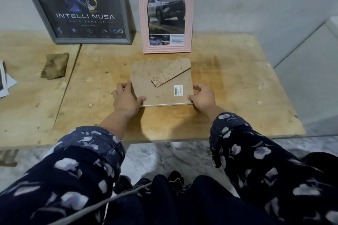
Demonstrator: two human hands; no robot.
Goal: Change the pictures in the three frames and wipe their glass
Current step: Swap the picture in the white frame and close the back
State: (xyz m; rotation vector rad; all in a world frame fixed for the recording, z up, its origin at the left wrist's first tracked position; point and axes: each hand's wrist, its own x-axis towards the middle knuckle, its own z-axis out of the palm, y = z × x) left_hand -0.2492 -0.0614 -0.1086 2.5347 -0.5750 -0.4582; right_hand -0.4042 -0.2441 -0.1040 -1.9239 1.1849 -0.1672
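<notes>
Both hands grip face-down frame on table: left hand on its left edge, right hand on its right. Pink arched frame just behind it, grey frame behind-left, cloth left.

A third frame lies face down on the tabletop before me, its brown backing board and folded stand uppermost, a small white barcode label near its right edge. Behind it, a grey rectangular frame holding a dark "Intelli Nusa" poster leans upright against the wall, and beside that a pink arched frame stands upright with a picture of a truck. A brown cloth lies crumpled to the left.
</notes>
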